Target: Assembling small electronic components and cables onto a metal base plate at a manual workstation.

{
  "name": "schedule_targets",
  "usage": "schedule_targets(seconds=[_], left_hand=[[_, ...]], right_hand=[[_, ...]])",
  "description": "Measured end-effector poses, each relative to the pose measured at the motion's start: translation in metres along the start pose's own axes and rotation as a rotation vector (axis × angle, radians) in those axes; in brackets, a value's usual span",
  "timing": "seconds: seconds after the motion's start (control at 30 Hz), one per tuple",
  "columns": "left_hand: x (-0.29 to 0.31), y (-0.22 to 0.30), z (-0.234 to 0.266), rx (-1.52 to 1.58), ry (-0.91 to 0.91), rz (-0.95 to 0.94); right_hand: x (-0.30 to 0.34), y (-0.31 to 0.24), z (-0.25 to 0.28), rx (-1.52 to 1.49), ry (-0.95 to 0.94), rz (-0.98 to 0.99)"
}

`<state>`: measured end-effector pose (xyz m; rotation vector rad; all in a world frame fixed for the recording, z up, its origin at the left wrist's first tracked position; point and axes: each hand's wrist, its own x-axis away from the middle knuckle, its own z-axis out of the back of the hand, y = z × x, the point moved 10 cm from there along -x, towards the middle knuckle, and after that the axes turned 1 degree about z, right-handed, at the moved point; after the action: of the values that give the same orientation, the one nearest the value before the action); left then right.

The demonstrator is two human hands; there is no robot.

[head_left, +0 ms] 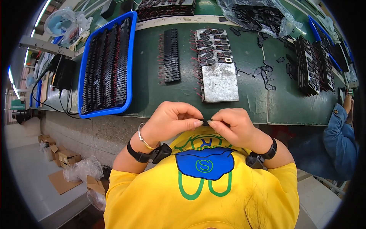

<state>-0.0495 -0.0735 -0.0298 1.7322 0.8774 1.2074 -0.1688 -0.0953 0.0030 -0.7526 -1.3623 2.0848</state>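
Close to the table's front edge, my left hand (167, 120) and my right hand (238, 124) meet in front of my chest, thumb and forefinger pinched on each. A small dark bit shows between the fingertips, too hidden to name. Just beyond them lies a flat grey metal block (219, 82), with small black parts with red wires (207, 47) laid over its far half and along its left side. Left of the block is a row of similar black parts (171, 55) packed side by side, red wires sticking out leftward.
A blue tray (131, 65) full of rows of black wired parts stands on the left. Black scraps (267, 74) are strewn across the green table (251, 108) at right, near stacked parts (307, 66). A clear bag (259, 17) lies at the back. A co-worker's blue sleeve (337, 133) is far right.
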Motion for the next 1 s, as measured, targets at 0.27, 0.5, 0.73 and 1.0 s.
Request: schedule_targets(seconds=[0.27,0.5,0.73,1.0], left_hand=[[0.023,0.059,0.044,-0.861,0.396,-0.621],[0.016,0.061,0.069,-1.067,0.629,-0.728],[0.021,0.061,0.075,-1.015,0.720,-0.697],[0.050,0.069,0.041,-0.933,0.655,-0.940]], right_hand=[[-0.001,-0.026,0.027,0.238,0.153,0.289],[-0.025,-0.026,0.065,0.491,0.185,0.278],[-0.082,-0.014,0.069,0.666,0.120,0.230],[-0.097,-0.004,0.059,0.718,0.100,0.261]])
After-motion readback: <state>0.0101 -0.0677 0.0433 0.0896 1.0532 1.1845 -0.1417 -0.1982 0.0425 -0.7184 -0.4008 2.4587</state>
